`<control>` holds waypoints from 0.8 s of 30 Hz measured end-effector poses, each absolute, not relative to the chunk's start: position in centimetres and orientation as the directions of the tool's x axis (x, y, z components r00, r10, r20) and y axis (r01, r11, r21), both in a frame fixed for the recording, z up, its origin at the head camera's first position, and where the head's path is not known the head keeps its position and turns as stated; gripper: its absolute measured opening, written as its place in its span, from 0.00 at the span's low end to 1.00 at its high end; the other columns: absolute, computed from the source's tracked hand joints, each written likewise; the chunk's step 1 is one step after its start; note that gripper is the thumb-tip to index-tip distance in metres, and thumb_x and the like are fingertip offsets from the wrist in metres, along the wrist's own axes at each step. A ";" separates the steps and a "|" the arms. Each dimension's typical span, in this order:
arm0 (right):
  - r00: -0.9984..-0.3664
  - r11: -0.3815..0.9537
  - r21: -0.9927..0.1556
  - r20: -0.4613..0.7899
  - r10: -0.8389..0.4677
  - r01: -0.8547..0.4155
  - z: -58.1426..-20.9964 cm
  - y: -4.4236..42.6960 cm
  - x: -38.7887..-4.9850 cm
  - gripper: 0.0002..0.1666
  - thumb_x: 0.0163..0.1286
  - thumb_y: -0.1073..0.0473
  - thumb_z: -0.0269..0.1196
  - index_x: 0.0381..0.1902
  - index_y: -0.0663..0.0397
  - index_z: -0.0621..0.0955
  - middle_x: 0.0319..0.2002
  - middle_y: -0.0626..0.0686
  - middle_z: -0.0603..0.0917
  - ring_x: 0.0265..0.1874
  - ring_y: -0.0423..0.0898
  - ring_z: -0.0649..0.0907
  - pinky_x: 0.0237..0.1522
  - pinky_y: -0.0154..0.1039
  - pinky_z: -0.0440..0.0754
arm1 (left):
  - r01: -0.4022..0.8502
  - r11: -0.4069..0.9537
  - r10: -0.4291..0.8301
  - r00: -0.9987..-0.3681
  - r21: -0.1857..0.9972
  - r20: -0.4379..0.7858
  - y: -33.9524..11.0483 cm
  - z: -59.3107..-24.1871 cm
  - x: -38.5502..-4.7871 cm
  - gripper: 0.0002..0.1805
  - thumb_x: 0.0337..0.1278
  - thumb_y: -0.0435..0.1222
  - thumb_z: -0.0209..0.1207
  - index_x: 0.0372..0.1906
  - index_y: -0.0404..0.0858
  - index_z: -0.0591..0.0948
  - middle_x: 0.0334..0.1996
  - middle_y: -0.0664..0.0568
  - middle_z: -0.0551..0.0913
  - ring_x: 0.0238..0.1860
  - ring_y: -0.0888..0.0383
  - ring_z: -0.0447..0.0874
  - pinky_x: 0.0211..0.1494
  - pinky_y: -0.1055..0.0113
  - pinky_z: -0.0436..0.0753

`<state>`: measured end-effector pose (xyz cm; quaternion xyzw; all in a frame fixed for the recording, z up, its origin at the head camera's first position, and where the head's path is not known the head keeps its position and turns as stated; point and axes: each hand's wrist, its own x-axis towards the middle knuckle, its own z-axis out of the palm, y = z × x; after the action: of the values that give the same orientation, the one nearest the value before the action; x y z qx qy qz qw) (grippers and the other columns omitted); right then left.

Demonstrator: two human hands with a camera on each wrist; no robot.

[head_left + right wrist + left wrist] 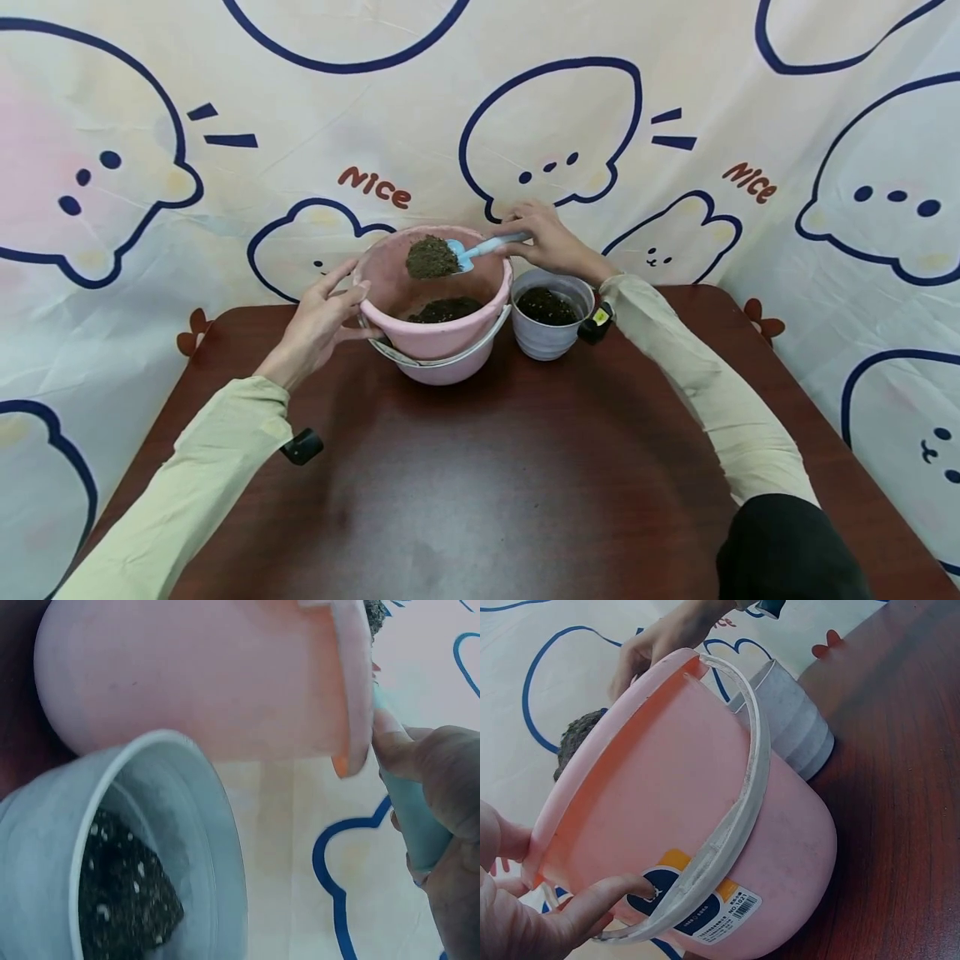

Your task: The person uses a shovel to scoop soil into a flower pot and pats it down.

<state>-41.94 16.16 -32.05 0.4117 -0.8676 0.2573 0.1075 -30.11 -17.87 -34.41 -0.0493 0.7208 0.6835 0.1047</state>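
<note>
A pink bucket (pixel 435 340) stands at the back of the table, its white handle (pixel 754 772) hanging down along the outside. My left hand (pixel 318 321) grips its rim on the left, thumb against the outer wall near a label (pixel 731 915). Dark soil (pixel 447 310) lies at the bottom. In my right hand (pixel 547 237) is the handle of a light blue hand trowel (pixel 487 245), held over the bucket's opening. A heaped clump of soil (pixel 432 257) sits on its blade. Right of the bucket is a grey flowerpot (pixel 543 340) with dark, white-flecked soil (pixel 124 892) inside.
The dark reddish-brown table (pixel 465 500) extends from the bucket and pot toward me. Behind it hangs a pale cloth (pixel 420 142) printed with cartoon outlines, close to the bucket's far side.
</note>
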 end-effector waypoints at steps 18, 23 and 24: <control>-0.689 0.589 -0.358 0.396 -0.607 -0.725 -30.6 22.3 -41.0 0.19 0.70 0.63 0.71 0.57 0.64 0.87 0.49 0.62 0.85 0.48 0.55 0.72 0.52 0.49 0.63 | -0.228 0.050 0.093 -0.968 0.972 -0.232 -18.1 -34.5 -30.2 0.38 0.82 0.43 0.51 0.86 0.59 0.49 0.83 0.41 0.51 0.64 0.49 0.73 0.61 0.48 0.84; -0.715 0.592 -0.400 0.394 -0.578 -0.699 -30.5 24.6 -41.3 0.18 0.70 0.66 0.70 0.56 0.65 0.87 0.50 0.63 0.84 0.47 0.54 0.70 0.51 0.47 0.61 | -0.231 0.051 0.095 -0.967 0.972 -0.235 -18.2 -34.4 -30.2 0.38 0.81 0.44 0.52 0.86 0.59 0.49 0.83 0.41 0.51 0.62 0.51 0.74 0.62 0.49 0.84; -0.722 0.591 -0.415 0.387 -0.574 -0.692 -30.5 25.1 -41.5 0.18 0.70 0.66 0.70 0.57 0.65 0.87 0.50 0.63 0.84 0.47 0.55 0.70 0.51 0.47 0.61 | -0.230 0.049 0.095 -0.968 0.972 -0.234 -18.3 -34.4 -30.1 0.38 0.81 0.43 0.51 0.86 0.59 0.49 0.83 0.41 0.50 0.62 0.51 0.74 0.62 0.49 0.84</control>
<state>-41.46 25.10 -30.54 0.3573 -0.8855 0.2773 0.1066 -30.14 -18.26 -34.40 -0.0474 0.7147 0.6878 0.1180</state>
